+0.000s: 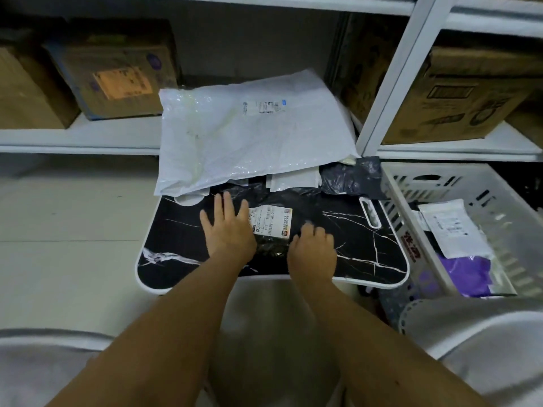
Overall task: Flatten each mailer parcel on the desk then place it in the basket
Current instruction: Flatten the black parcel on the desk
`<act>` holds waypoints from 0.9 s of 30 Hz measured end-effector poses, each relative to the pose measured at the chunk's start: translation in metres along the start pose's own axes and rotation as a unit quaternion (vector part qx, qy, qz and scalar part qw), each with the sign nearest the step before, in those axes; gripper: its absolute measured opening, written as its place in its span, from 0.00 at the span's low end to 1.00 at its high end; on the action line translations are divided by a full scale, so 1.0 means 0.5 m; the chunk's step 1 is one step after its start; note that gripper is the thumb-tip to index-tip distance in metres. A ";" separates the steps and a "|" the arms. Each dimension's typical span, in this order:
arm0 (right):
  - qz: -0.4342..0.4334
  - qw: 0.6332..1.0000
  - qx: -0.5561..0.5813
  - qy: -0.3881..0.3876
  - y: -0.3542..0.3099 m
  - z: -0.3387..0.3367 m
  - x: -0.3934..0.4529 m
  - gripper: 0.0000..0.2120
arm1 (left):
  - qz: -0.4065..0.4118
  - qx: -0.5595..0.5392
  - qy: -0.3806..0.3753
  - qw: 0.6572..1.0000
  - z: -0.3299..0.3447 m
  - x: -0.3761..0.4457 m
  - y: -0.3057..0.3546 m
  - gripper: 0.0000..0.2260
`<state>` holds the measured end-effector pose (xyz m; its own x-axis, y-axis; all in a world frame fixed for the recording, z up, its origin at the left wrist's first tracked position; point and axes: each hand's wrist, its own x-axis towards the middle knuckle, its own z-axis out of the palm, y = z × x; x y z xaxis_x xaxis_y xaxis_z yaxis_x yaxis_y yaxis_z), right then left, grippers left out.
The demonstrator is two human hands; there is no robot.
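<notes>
Your hands cover much of the black mailer (273, 201) on the desk (367, 245); its label (271, 218) is too small to read. The white mailer (235, 133) hides the desk's far edge.

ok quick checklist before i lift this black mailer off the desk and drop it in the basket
1. Black plastic mailer parcel pressed flat: cannot tell, hands cover it.
2. Left hand on parcel: ok, fingers spread flat.
3. Right hand ready to lift: cannot tell, fingers curled at the edge.
4. White slatted plastic basket has room: ok, space beside the mailers inside.
5. Big white plastic mailer clear of parcel: not ok, overlaps its far edge.
</notes>
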<state>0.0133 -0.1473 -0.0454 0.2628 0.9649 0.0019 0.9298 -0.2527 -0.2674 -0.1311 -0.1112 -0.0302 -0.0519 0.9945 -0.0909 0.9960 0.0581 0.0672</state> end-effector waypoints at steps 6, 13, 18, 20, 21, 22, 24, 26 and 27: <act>-0.210 0.970 -0.126 -0.005 0.039 0.077 -0.011 0.24 | 0.115 0.070 -0.031 0.990 0.087 -0.041 0.030 0.26; -0.241 0.956 -0.153 -0.066 0.074 0.128 -0.018 0.27 | 0.129 0.039 -0.078 0.988 0.154 -0.068 0.005 0.28; -0.227 0.964 -0.129 -0.053 0.070 0.119 -0.016 0.27 | 0.131 0.028 -0.102 0.986 0.141 -0.060 0.009 0.25; -0.217 0.971 -0.100 -0.007 0.048 0.111 -0.006 0.22 | 0.120 0.000 -0.073 0.990 0.124 -0.050 0.015 0.22; -0.217 0.972 -0.082 0.023 0.036 0.107 0.003 0.18 | 0.115 -0.008 -0.044 0.992 0.113 -0.043 0.021 0.19; -0.219 0.972 -0.066 0.048 0.022 0.098 0.016 0.15 | 0.115 -0.007 -0.010 0.993 0.102 -0.035 0.028 0.16; -0.222 0.969 -0.053 0.094 0.003 0.084 0.048 0.11 | 0.117 0.004 0.043 0.992 0.090 -0.011 0.041 0.15; -0.223 0.970 -0.071 0.064 0.002 0.075 0.068 0.15 | 0.115 0.022 0.018 0.993 0.097 0.003 0.049 0.24; -0.225 0.970 -0.086 0.021 0.009 0.075 0.073 0.20 | 0.118 0.039 -0.012 0.992 0.103 0.005 0.050 0.27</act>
<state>0.0174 -0.1103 -0.0827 -0.1735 0.9774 0.1208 0.9810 0.1823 -0.0659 -0.1024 -0.1119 -0.0799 0.1847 0.9772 -0.1048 0.9828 -0.1843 0.0130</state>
